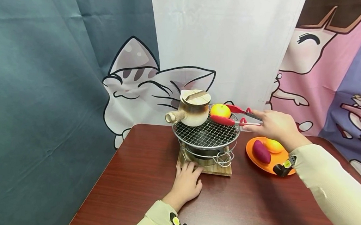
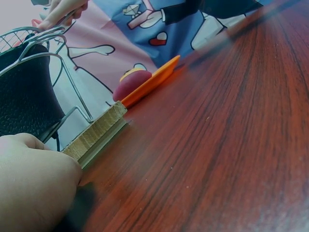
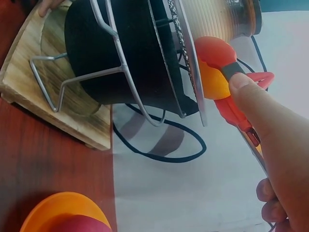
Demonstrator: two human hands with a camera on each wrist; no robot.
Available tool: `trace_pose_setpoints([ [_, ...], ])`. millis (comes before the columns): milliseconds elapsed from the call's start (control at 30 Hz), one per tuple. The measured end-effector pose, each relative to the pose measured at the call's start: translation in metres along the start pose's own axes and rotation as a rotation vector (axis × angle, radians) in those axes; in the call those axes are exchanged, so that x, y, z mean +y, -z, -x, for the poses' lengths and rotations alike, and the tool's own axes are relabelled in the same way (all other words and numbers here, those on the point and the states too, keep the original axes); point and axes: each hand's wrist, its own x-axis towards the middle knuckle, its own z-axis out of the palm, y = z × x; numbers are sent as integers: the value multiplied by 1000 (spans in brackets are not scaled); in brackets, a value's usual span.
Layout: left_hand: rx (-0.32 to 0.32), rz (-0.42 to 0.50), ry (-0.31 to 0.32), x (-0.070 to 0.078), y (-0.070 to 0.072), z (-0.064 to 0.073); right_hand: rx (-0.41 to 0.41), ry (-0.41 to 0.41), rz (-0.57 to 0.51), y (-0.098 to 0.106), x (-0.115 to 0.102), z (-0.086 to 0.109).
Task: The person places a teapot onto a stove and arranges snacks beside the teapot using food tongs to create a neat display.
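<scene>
My right hand (image 1: 276, 125) grips a pair of metal tongs with red tips (image 1: 222, 120) over the right side of the round wire grill (image 1: 205, 137). Between the red tips is an orange (image 1: 220, 110), at the grill's mesh; whether it bears on the mesh I cannot tell. Beside it on the grill stands a lidded clay teapot (image 1: 196, 112), its side handle pointing left. My left hand (image 1: 186, 183) rests its spread fingertips on the front edge of the wooden board (image 1: 217, 169) under the stove. In the left wrist view those fingertips are hidden.
An orange plate (image 1: 251, 154) to the right of the stove carries a purple sweet potato (image 1: 261, 152) and a yellow fruit (image 1: 273, 146). Wire loops (image 1: 224, 159) stick out at the stove's front right. Printed cloth hangs behind the brown table (image 1: 137, 179).
</scene>
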Motion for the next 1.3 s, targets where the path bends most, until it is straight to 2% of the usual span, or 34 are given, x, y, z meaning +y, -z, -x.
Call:
trace_pose_setpoints([
  [367, 29, -16, -14, -1, -1, -1, 22, -2, 22, 3, 1, 2],
  [700, -8, -10, 2, 0, 1, -1, -5, -11, 35, -4, -1, 2],
  [967, -3, -11, -2, 0, 1, -1, -36, -35, 23, -4, 0, 4],
  [1300, -15, -15, 0, 0, 1, -2, -16, -46, 5, -3, 12, 11],
])
